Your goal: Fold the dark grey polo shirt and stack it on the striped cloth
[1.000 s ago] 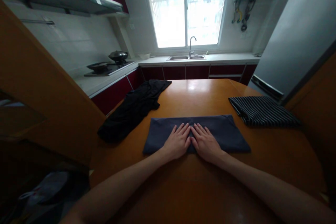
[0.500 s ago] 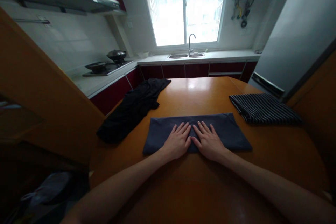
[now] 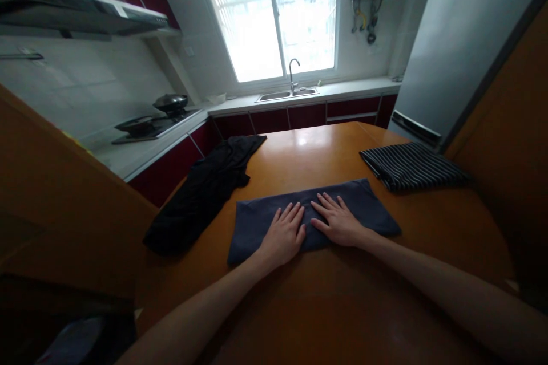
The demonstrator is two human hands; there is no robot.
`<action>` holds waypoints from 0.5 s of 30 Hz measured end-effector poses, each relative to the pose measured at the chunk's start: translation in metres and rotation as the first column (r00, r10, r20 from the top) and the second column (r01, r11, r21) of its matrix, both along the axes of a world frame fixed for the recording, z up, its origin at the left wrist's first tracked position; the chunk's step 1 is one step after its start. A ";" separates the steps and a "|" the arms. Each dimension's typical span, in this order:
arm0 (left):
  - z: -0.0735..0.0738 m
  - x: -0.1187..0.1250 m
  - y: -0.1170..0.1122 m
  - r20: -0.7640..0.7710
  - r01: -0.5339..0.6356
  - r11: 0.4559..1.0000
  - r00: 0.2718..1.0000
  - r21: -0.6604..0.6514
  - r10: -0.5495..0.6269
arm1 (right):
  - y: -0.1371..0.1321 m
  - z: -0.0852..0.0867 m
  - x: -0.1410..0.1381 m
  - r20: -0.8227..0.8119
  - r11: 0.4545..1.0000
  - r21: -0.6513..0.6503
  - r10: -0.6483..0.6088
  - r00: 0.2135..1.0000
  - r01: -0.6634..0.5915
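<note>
A dark blue-grey cloth (image 3: pixel 252 222), folded into a long flat rectangle, lies in front of me on the table. My left hand (image 3: pixel 283 235) rests flat on its middle, palm down with the fingers stretched out. Just to the right, my right hand (image 3: pixel 338 221) also lies flat on the cloth, fingers apart and thumb pointing toward the left hand. A narrow gap separates the two hands. What kind of garment or fabric the folded cloth is, I cannot tell.
On the wooden table (image 3: pixel 308 159), a rumpled black garment (image 3: pixel 201 194) lies at the left and a folded black-and-white striped cloth (image 3: pixel 413 166) at the right. Beyond are a counter with a sink (image 3: pixel 286 94), a stove with a pan (image 3: pixel 170 104), and a fridge (image 3: pixel 445 45).
The view has turned and tilted slightly, so the room appears shifted left. Both hands stay flat on the cloth, with the gap between them slightly wider.
</note>
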State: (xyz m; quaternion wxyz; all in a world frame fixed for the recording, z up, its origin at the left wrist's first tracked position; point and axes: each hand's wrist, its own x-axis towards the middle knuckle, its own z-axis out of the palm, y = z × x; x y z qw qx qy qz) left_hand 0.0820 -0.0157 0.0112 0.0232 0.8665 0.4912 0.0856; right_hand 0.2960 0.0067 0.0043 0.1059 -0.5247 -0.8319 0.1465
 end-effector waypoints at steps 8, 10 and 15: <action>-0.001 -0.001 0.002 0.001 0.003 1.000 1.000 0.006 -0.003 | 0.026 -0.005 0.018 0.021 0.986 0.052 -0.160 0.987 0.159; -0.001 -0.001 0.003 0.002 0.002 1.000 1.000 0.003 -0.002 | 0.036 -0.007 0.028 0.042 0.976 0.071 -0.210 0.977 0.207; 0.001 0.000 0.003 0.000 -0.002 1.000 1.000 -0.014 0.002 | 0.056 -0.010 0.055 0.087 0.934 0.126 -0.345 0.934 0.334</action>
